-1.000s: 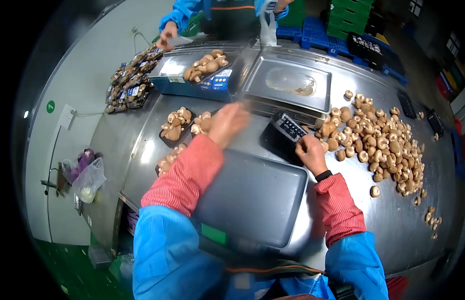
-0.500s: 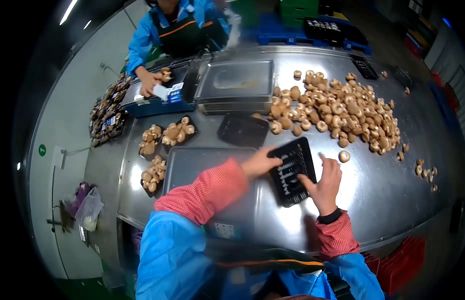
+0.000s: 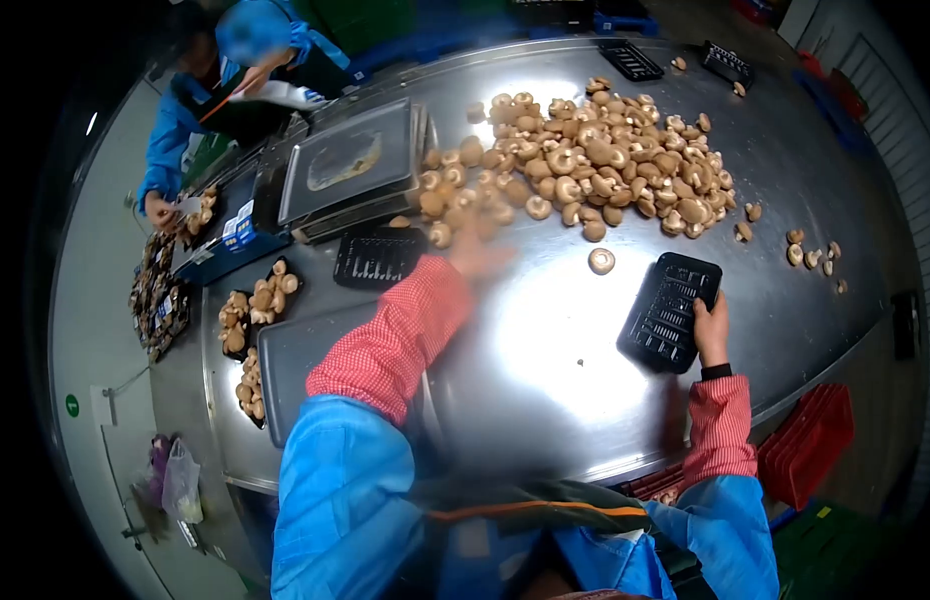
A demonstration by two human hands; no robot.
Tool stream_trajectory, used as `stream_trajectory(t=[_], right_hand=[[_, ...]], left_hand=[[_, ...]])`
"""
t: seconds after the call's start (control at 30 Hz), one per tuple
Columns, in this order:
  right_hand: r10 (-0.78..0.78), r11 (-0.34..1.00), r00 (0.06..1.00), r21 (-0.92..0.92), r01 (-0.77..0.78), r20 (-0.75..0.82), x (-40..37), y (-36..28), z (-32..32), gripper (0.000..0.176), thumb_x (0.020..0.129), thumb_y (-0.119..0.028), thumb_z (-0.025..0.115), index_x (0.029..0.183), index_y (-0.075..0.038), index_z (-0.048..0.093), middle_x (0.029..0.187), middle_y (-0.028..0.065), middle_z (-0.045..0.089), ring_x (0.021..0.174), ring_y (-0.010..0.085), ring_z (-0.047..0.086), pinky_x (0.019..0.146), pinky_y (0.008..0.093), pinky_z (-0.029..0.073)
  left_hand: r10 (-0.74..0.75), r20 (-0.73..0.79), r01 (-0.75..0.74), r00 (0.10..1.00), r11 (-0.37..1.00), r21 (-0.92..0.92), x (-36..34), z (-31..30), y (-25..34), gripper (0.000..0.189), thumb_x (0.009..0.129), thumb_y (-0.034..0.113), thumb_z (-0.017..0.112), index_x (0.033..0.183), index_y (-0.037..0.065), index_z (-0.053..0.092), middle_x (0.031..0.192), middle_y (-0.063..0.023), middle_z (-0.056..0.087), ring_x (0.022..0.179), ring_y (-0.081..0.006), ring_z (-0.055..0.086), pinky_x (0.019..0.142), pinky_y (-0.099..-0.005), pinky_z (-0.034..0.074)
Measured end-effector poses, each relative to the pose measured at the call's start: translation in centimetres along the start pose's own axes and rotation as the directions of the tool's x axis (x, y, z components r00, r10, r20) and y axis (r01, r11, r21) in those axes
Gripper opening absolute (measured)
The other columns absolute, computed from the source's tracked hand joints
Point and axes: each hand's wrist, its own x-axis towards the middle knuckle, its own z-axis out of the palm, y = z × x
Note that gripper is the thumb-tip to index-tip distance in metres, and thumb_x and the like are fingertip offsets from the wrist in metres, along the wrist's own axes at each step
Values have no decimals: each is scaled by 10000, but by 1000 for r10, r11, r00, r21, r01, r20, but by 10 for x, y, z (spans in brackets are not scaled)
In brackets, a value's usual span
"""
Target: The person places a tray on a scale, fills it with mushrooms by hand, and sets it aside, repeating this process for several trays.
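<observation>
My right hand (image 3: 712, 328) grips the side of a black plastic tray (image 3: 671, 305), its fingers wrapped on the tray's right edge. The tray holds no mushrooms. My left hand (image 3: 477, 255) is smeared by motion over the metal table, just in front of the near left part of a big heap of brown mushrooms (image 3: 605, 150). Whether its fingers hold anything does not show. A single mushroom (image 3: 602, 261) lies apart between my hands, cap down. Left of my left hand sits another black tray (image 3: 375, 257) with slots in its base.
Several filled trays (image 3: 272, 292) stand at the left, near a scale with a metal plate (image 3: 347, 160) and a grey board (image 3: 315, 350). Across the table are two co-workers, one sleeve (image 3: 165, 150) reaching to packed mushrooms. Red crates (image 3: 807, 440) are stacked beyond the right edge.
My left hand has let go of the black tray and moved left and up towards the heap. My right hand has carried the tray to the right. The view has turned right.
</observation>
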Motion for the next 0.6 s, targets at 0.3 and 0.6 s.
stream_trajectory(t=[0.3, 0.6], right_hand=[[38, 967, 999, -253, -39, -6, 66, -33, 68, 343, 886, -141, 606, 1196, -17, 528, 1045, 252, 667, 1004, 429, 634, 863, 463, 492], [-97, 974, 985, -191, 123, 143, 88, -39, 108, 433, 900, -108, 600, 1316, -35, 507, 1097, 249, 662, 1032, 402, 636, 881, 428, 489]], left_hand=[[120, 77, -126, 990, 989, 73, 90, 13, 17, 1310, 609, 356, 918, 1537, 7, 61, 1409, -256, 441, 1328, -319, 426, 1072, -343, 398], [341, 196, -392, 919, 836, 384, 131, 59, -14, 1327, 551, 394, 903, 1538, 21, 98, 1423, -305, 412, 1318, -433, 427, 1103, -419, 360]])
